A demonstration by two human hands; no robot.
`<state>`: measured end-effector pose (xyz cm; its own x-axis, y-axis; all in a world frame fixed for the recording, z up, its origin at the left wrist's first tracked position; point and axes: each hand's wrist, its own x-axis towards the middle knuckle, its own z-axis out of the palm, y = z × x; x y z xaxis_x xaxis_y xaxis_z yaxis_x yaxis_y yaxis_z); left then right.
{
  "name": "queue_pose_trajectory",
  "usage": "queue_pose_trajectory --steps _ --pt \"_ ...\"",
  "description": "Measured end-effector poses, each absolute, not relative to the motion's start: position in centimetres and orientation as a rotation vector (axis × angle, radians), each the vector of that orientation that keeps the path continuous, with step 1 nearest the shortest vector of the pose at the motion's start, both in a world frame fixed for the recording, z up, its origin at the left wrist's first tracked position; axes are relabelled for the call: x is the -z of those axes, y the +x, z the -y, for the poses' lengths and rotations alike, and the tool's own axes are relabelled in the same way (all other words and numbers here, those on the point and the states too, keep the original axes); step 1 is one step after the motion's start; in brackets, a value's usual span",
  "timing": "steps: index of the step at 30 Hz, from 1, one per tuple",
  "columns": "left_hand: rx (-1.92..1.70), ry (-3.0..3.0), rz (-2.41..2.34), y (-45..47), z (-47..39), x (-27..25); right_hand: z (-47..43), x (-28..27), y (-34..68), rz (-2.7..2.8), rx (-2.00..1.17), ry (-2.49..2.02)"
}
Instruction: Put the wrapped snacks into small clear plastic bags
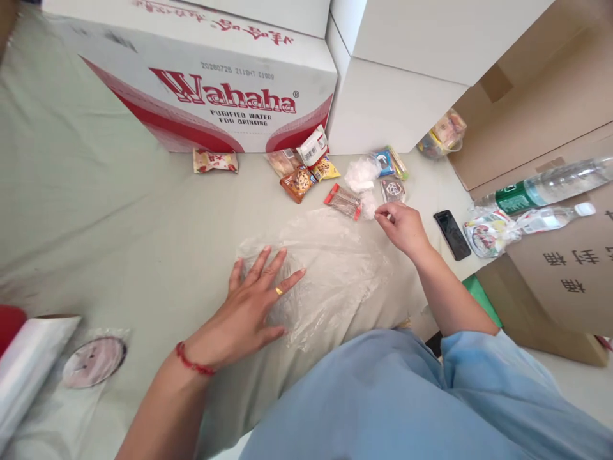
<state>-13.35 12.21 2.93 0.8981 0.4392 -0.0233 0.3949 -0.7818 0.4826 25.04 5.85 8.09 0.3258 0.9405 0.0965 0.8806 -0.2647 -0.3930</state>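
My left hand [256,300] lies with fingers spread over a thin clear plastic bag [340,268], which is laid out flat and wrinkled on the cloth. A ring and a red bracelet are on it. My right hand [402,227] is closed, its fingertips together beside a crumpled ball of clear plastic [368,204]; what they pinch, if anything, is hidden. Close by are a brown snack in a red-ended wrapper [343,201], a larger crumpled plastic wad [361,174], a round dark packaged snack [393,190] and a blue packet [384,162].
A Wahaha water carton [215,83] and white boxes [397,96] line the back. Wrapped snacks [297,184] and a red-and-cream packet [215,161] lie before the carton. To the right are a phone [452,234] and bottles [555,188]; at left, a plastic film roll [36,370].
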Motion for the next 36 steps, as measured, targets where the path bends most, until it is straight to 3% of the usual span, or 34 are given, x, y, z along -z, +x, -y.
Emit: queue_pose_trajectory --steps 4,7,13,17,19,22,27,30,36 --pt "-0.57 2.496 -0.935 -13.6 -10.4 -5.3 -11.6 -7.8 23.3 1.766 -0.089 -2.377" --pt "-0.81 2.323 -1.208 -11.8 -7.8 -5.9 -14.8 -7.5 22.4 1.862 -0.177 -2.557" --pt "-0.438 2.376 -1.192 -10.4 -3.9 -2.8 -15.3 -7.1 23.2 1.927 -0.316 -2.611" --pt "-0.585 2.258 -1.286 -11.6 -3.8 -1.9 -13.4 -6.5 24.5 1.748 -0.318 -2.617" --pt "-0.684 2.131 -1.405 -11.3 -3.8 -2.6 -12.3 -6.0 24.7 1.679 -0.247 -2.575" --pt "-0.551 1.991 -1.434 -9.1 -2.8 -4.2 -10.6 -5.3 24.3 1.587 -0.098 -2.476" --pt "-0.583 2.295 -1.174 -2.1 -0.7 -5.5 -8.4 -4.3 22.9 1.49 0.063 -2.309" --pt "-0.61 2.412 -0.954 1.7 -0.8 -4.5 -7.7 -4.6 23.0 1.47 0.092 -2.227" --pt "-0.464 2.444 -1.03 0.7 -2.5 -0.7 -5.4 -7.0 26.9 1.435 0.266 -2.081"
